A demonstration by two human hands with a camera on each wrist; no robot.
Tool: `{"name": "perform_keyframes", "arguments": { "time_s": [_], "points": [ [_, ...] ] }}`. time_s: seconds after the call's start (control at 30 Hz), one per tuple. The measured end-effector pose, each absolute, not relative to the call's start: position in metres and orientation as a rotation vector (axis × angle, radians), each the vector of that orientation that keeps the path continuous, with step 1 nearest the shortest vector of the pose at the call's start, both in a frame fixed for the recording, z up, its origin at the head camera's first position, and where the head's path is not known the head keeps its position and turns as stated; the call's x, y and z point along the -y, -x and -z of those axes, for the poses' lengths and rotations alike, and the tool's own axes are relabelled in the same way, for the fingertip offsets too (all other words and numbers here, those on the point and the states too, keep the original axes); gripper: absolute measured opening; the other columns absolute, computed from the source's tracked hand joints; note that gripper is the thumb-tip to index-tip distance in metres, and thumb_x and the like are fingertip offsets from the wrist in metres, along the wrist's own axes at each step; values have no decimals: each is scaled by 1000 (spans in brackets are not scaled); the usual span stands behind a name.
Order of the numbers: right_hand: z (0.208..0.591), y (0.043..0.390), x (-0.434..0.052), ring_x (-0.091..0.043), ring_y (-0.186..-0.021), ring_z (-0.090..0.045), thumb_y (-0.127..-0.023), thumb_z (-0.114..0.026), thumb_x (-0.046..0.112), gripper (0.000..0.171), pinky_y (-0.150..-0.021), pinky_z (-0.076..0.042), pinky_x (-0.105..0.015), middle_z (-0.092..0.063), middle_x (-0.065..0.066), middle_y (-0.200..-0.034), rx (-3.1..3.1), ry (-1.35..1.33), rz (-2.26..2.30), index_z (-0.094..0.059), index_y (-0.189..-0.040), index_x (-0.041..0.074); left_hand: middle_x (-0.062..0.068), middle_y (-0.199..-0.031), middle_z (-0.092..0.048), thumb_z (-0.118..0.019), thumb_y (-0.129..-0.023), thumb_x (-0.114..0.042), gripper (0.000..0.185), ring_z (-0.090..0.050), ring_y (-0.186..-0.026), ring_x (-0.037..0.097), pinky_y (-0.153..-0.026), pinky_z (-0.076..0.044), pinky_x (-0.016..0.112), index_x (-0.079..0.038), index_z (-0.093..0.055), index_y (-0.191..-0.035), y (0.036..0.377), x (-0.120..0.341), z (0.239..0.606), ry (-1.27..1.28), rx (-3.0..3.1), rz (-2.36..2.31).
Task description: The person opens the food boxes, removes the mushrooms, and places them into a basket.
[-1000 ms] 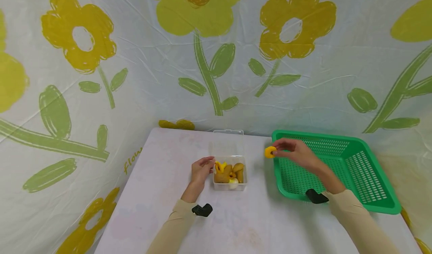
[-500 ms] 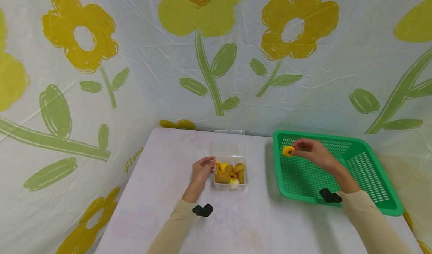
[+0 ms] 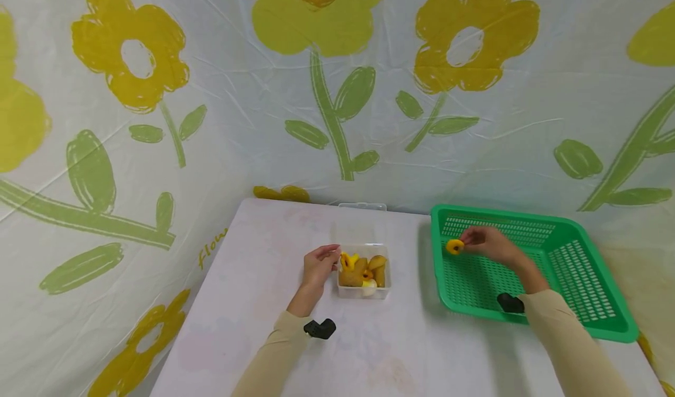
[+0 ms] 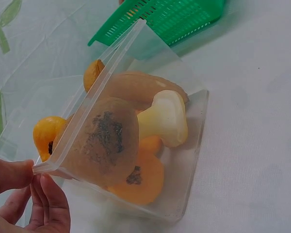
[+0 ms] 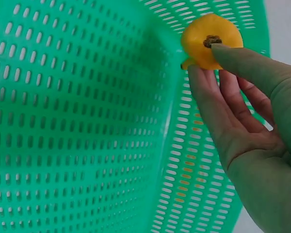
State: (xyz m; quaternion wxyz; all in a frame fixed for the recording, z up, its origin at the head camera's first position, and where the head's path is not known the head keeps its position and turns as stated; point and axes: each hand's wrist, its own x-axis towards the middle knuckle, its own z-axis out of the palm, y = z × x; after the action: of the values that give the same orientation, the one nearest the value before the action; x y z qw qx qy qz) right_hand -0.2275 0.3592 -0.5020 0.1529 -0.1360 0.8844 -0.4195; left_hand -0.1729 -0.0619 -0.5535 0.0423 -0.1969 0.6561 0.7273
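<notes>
On the table (image 3: 253,303), in the head view, a clear plastic box (image 3: 364,273) stands near the middle with yellow and brown toy food pieces inside, its lid tipped up at the back. The left hand (image 3: 319,266) rests at the box's left edge, fingertips curled against the rim. To the right sits a green basket (image 3: 590,303) with slotted walls. The right hand (image 3: 487,243) reaches over the basket's near-left part and pinches a small yellow ring-shaped piece (image 3: 454,246) between thumb and fingers, above the basket floor and just inside its left wall. A flowered sheet (image 3: 158,92) covers the wall behind and drapes beside the table.

In the left wrist view, the left hand (image 4: 24,199) shows at the lower left corner, its thumb and fingers closed on the corner of the clear plastic box (image 4: 184,160). Inside lie a brown mushroom cap (image 4: 104,141) with a pale stem (image 4: 165,119), orange pieces below it and a yellow piece (image 4: 46,133) at the left. The green basket (image 4: 174,19) shows at the top, well apart from the box.

In the right wrist view, the right hand (image 5: 252,126) holds the yellow ring-shaped piece (image 5: 208,41) in a light grip, thumb tip on its dark centre and fingers behind it, close to the wall of the green basket (image 5: 77,121). Whether the piece touches the wall cannot be told.
</notes>
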Motion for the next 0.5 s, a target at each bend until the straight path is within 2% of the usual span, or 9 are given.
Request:
{"name": "perform_keyframes", "arguments": {
  "time_s": [0.27,0.5],
  "points": [
    [517,235,-351,-27,-91,-63,-92,-72,-2,17,-74,-54,-28,-68,-18,-100,-2544,475,1031,-65,-105,-10,10,-100,-71,-72,-97,-16,25,-62,-85,24,-70,-55,21,-1,-73,-118,174,61,557,604,-2037,-2200],
    [519,237,-342,-31,-93,-66,-91,-73,-3,18,-77,-56,-33,-70,-18,-100,-2532,559,975,-67,-105,-11,9,-99,-70,-72,-98,-16,23,-61,-84,23,-71,-55,21,-3,-74,-117,174,61,554,624,-2046,-2184]
  ]
}}
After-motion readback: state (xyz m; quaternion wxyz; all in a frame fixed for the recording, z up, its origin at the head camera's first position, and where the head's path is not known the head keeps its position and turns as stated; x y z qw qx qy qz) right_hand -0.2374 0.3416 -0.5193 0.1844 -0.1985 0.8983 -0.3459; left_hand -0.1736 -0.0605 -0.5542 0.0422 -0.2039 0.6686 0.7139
